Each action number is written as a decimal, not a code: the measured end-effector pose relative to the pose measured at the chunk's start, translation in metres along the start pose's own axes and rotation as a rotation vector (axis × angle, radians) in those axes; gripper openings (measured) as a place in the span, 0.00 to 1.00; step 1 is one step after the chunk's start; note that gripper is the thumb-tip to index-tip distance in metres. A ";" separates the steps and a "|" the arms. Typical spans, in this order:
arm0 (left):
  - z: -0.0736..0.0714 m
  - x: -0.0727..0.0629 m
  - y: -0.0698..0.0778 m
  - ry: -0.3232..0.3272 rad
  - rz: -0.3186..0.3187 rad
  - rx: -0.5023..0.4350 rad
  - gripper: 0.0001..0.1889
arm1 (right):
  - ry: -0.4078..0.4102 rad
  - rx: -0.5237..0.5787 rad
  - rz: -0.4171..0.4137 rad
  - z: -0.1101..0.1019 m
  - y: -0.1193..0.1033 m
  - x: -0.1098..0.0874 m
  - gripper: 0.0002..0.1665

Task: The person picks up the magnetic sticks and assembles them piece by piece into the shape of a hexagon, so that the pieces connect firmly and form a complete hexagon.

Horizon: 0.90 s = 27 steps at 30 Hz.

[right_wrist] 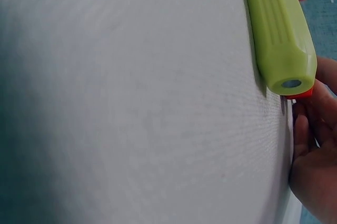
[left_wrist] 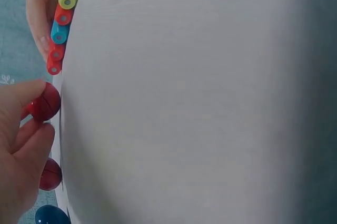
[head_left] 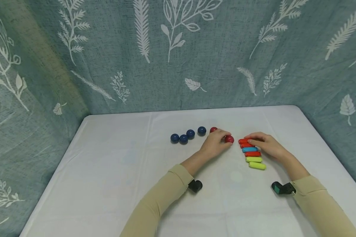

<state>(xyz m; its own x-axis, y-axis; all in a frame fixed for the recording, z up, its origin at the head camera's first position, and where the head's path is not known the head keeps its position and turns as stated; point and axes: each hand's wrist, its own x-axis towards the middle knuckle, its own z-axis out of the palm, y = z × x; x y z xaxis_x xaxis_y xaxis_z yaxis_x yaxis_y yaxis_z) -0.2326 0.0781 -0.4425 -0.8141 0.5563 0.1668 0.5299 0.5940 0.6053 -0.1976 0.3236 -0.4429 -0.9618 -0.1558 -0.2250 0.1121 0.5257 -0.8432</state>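
Ball work on the left, bar work on the right. We note the left hand [head_left: 215, 144] with thumb and fingers pinching the right-hand red ball [head_left: 229, 139] over the white-covered bench [head_left: 112, 184]. A second red ball [head_left: 213, 129] sits just behind that hand, partly hidden; whether the knuckles touch it, we cannot tell. Four blue balls [head_left: 183, 139] run off to the left in an uneven line.

We see the right hand [head_left: 269, 144] with thumb and fingers pinching the far red bar [head_left: 241, 141] at the head of a slanted column. Below it lie, in order, the second red bar [head_left: 245, 145], blue bar [head_left: 250, 149], third red bar [head_left: 252, 154] and two yellow-green bars [head_left: 253, 159], close together, each stepped further right. The pinched ball is near the bar's left end, with a gap between.

Method, our judgement: the step looks like adjusting ball and bar at this corner. We would hold the ball lightly at its sides, let it settle, then part the fingers evenly so it does not roll. For the bar, small nudges along its length; a sideways push would likely disturb its neighbour.
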 end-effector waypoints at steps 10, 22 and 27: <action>0.001 -0.008 -0.004 -0.021 -0.029 -0.178 0.18 | -0.003 -0.011 -0.012 0.001 0.001 0.001 0.30; -0.017 -0.052 -0.015 -0.055 -0.087 -0.236 0.20 | -0.021 0.007 -0.034 0.001 0.000 -0.003 0.29; -0.026 -0.072 -0.020 -0.076 -0.131 -0.321 0.19 | -0.028 0.011 -0.034 0.000 -0.001 -0.003 0.29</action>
<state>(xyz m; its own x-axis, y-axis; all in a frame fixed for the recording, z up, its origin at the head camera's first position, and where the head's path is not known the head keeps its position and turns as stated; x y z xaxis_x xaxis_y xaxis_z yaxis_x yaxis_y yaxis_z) -0.1907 0.0106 -0.4461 -0.8440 0.5360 0.0203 0.3103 0.4569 0.8336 -0.1951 0.3239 -0.4416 -0.9578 -0.1971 -0.2092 0.0821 0.5102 -0.8561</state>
